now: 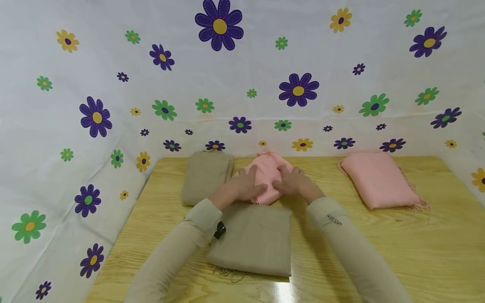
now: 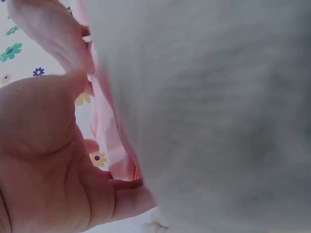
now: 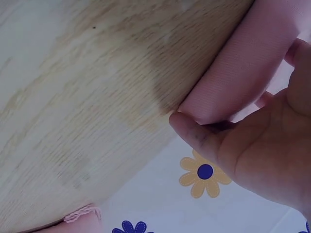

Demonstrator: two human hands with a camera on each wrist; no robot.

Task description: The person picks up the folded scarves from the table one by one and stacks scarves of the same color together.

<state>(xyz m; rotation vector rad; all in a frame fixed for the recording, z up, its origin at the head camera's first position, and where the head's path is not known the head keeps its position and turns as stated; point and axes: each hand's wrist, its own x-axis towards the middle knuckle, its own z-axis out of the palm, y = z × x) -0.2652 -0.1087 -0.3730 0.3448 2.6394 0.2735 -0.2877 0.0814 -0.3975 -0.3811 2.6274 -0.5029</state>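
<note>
Near the table's back edge, a folded pink scarf [image 1: 267, 168] lies turned at an angle between both hands. My left hand [image 1: 246, 185] holds its left side, thumb on top. On the opposite side my right hand [image 1: 291, 182] grips the edge, its thumb also pointing inward. In the right wrist view, fingers [image 3: 199, 136] bend around the pink scarf's end [image 3: 223, 87] close to the wood. A folded khaki scarf [image 1: 208, 176] lies just left of the left hand. Another khaki scarf [image 1: 257, 240], fringed at its near edge, lies under the forearms.
A second folded pink scarf [image 1: 382, 179] with fringe lies at the right of the wooden table [image 1: 341, 235]. Behind and to the left hangs a white flower-printed cloth [image 1: 257, 63]. Khaki fabric [image 2: 209, 116] fills much of the left wrist view.
</note>
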